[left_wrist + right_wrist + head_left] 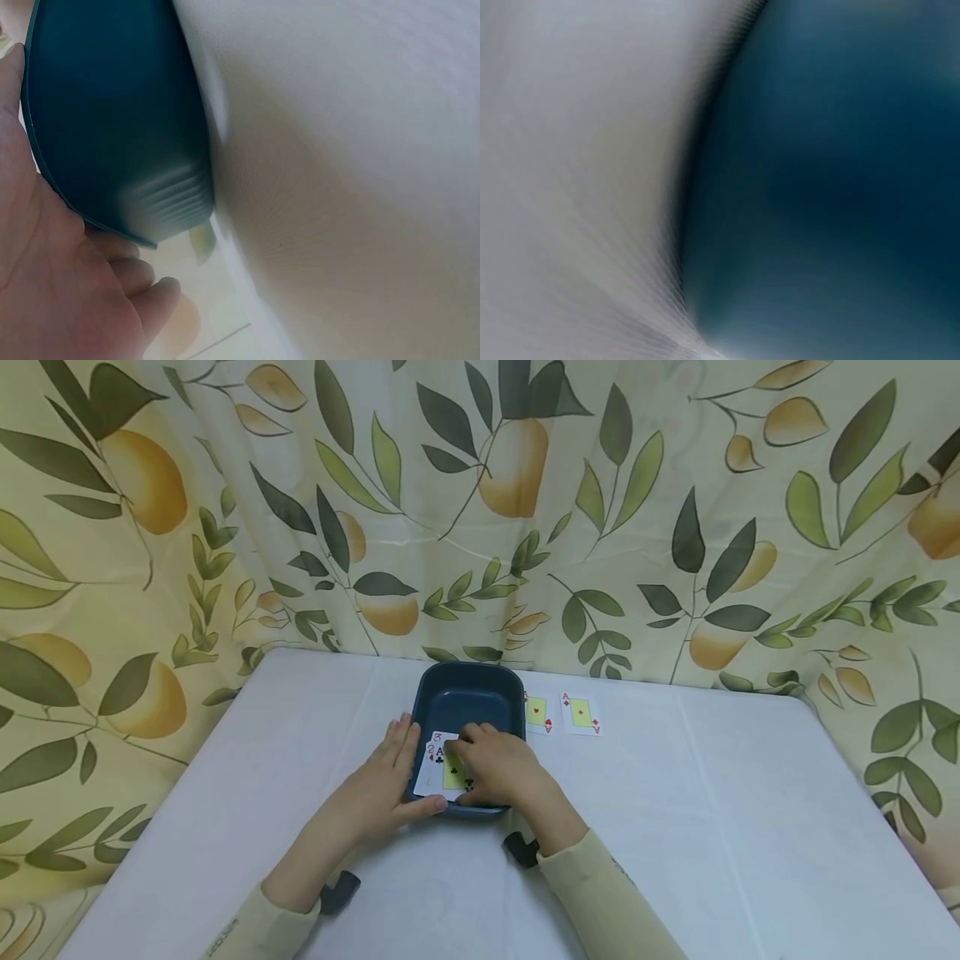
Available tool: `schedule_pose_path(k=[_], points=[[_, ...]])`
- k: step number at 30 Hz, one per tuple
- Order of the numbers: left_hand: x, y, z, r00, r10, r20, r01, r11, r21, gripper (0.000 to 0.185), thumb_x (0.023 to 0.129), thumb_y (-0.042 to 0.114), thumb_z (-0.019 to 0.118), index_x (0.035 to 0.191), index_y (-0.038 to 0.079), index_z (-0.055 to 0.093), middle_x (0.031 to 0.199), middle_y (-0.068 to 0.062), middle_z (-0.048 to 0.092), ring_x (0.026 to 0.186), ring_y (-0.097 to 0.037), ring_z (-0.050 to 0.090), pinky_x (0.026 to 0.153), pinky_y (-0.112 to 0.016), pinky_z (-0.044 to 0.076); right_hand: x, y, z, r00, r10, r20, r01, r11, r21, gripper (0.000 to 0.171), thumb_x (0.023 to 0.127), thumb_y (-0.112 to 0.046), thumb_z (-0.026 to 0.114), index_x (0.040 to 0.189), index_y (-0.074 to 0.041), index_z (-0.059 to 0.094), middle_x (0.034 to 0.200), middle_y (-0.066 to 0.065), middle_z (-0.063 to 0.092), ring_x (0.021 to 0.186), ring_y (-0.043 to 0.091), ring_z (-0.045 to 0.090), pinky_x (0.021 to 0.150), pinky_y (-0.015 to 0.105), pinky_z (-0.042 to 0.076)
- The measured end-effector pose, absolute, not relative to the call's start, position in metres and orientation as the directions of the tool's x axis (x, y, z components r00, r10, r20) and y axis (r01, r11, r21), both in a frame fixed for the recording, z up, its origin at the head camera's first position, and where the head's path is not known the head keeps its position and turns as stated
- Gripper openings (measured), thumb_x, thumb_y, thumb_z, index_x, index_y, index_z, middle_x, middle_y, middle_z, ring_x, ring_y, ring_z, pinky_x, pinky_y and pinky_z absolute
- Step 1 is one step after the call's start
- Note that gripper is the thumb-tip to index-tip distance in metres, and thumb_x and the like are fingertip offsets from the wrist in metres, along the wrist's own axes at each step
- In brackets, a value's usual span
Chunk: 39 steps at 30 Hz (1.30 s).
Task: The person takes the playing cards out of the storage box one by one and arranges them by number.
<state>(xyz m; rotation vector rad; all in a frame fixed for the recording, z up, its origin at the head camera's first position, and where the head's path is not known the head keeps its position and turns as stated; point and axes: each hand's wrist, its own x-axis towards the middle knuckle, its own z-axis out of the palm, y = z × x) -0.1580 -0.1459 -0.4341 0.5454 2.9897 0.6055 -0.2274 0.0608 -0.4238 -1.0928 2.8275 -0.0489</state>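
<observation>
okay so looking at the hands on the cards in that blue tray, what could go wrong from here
The right hand pinches several fanned cards at once, so one might slip or stick to another. The left hand only braces the tray with straight fingers; a tug could slide it toward the two cards on the table beside it.

Three views: one from the head, one from each wrist

The head camera looks forward and down from above the near table (750, 827) edge, taking in both hands, the blue tray (465, 693) and the leaf-printed curtain (225, 527) behind; the left wrist camera sits very close under the left hand (52, 285), facing the tray's outer wall (112, 112) and the white tabletop; the right wrist camera is closer still, blurred, showing only tray wall (832, 187) and tabletop; all three share the tray and table.
</observation>
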Motion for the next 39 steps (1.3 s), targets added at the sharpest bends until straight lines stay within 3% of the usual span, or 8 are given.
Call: schedule_pose_path(k=[15,22,30,39], points=[[-0.1563,-0.1468,-0.4353,-0.938,0.345,0.039,0.333,0.860,0.387,0.113,0.087,0.076,0.053,0.159,0.001,0.010,0.168,-0.016,0.002,0.154,-0.030,0.004,0.120,-0.048,0.025,-0.2251,0.0600,-0.4225,-0.735,-0.672,-0.094,-0.663,0.741,-0.108,0.074,0.071,-0.050,0.088,0.135,-0.024,0.062,0.133,0.000,0.060,0.116,0.020,0.055,0.097,0.038,0.051],[-0.1572,-0.1468,-0.4346,-0.938,0.344,0.031,0.329,0.862,0.385,0.113,0.087,0.077,0.051,0.159,0.002,0.008,0.168,-0.012,-0.002,0.155,-0.030,0.004,0.120,-0.049,0.025,-0.2260,0.0609,-0.4226,-0.737,-0.672,-0.067,-0.665,0.739,-0.108,0.079,0.069,-0.051,0.088,0.137,-0.023,0.061,0.124,0.001,0.059,0.104,0.017,0.053,0.089,0.034,0.053],[-0.1588,-0.1461,-0.4343,-0.939,0.343,0.022,0.325,0.865,0.383,0.114,0.086,0.078,0.051,0.159,0.002,0.009,0.168,-0.013,-0.001,0.154,-0.030,0.004,0.119,-0.049,0.026,-0.2266,0.0614,-0.4225,-0.756,-0.653,-0.053,-0.642,0.754,-0.138,0.094,0.067,-0.050,0.090,0.147,-0.023,0.049,0.123,0.001,0.054,0.104,0.015,0.051,0.081,0.031,0.054],[-0.1585,-0.1456,-0.4349,-0.940,0.340,0.022,0.321,0.865,0.386,0.114,0.086,0.077,0.053,0.159,0.002,0.009,0.168,-0.015,0.002,0.154,-0.030,0.004,0.119,-0.049,0.026,-0.2250,0.0620,-0.4246,-0.765,-0.644,-0.023,-0.635,0.759,-0.141,0.096,0.066,-0.052,0.090,0.148,-0.023,0.049,0.120,0.001,0.053,0.099,0.015,0.049,0.077,0.029,0.054]])
